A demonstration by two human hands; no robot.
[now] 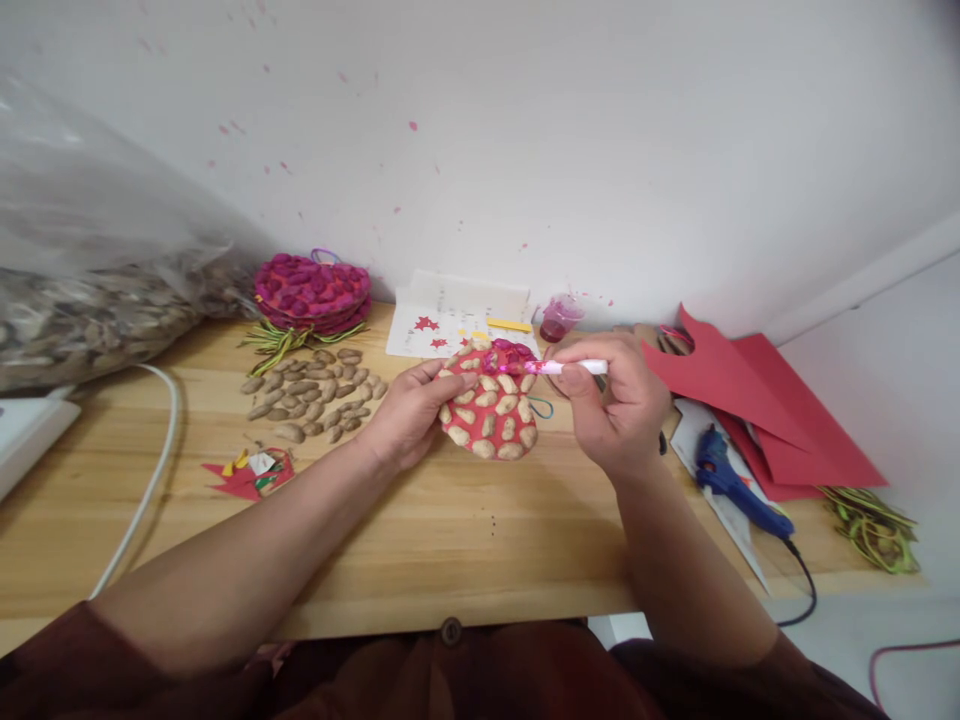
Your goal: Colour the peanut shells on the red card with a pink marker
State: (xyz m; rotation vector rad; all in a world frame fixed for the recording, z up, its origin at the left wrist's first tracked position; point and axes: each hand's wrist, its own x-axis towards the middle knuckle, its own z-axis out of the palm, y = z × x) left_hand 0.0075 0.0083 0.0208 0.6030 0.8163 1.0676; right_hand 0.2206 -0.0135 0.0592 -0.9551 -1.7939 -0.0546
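Note:
My left hand (412, 410) grips the left edge of a round red disc (491, 412) covered with peanut shells, holding it just above the wooden table (465, 530). The disc's upper shells are painted pink. My right hand (619, 405) is closed on a white-handled brush (570, 367) whose pink tip touches the painted shells at the top of the disc.
Loose peanut shells (311, 395) lie left of the disc, behind them a stack of painted pink discs (312, 292). A pink paint cup (559, 318) and paper (457, 320) sit at the wall. Red card (757, 400), a blue glue gun (735, 485) lie right. A shell-filled bag (90, 300) lies far left.

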